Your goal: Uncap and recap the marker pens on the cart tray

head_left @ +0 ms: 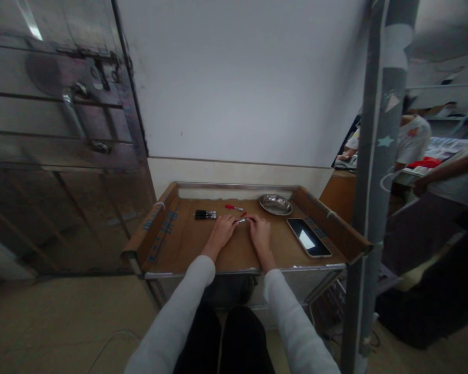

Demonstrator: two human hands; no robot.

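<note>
A slim, silvery marker pen lies crosswise between my two hands, low over the cardboard-lined table. My left hand pinches its left end, and the fingers of my right hand are closed at the other end. Just beyond the fingertips is a small red cap-like piece. A red marker pen with a silvery part lies farther back. To the left of my left hand, several black-and-silver marker pens rest side by side. Fine detail at the fingertips is too small to make out.
A round metal dish stands at the back right, with a smartphone in front of it. Raised cardboard edges border the table. A grey post rises at the right; other people are beyond it.
</note>
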